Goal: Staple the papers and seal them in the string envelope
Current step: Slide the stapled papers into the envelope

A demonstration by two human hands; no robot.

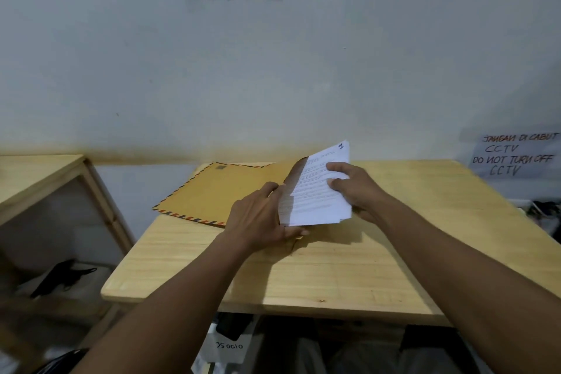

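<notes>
Mid-frame, my right hand (353,188) is pinching the papers (312,194), tilted at the mouth of the envelope (212,191), which my left hand (261,217) grips on the table (334,270)

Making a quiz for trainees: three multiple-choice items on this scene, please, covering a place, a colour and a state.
1. Where does the envelope lie?
A) on the table
B) on the floor
C) on a chair

2. The envelope's colour?
A) white
B) brown
C) green

3. The papers are:
A) flat on the table
B) gripped by the right hand, tilted
C) fully inside the envelope

Answers:
1 A, it rests on the tabletop's far left.
2 B, brown with striped edges.
3 B, thumb and fingers pinch the raised stack.
</notes>
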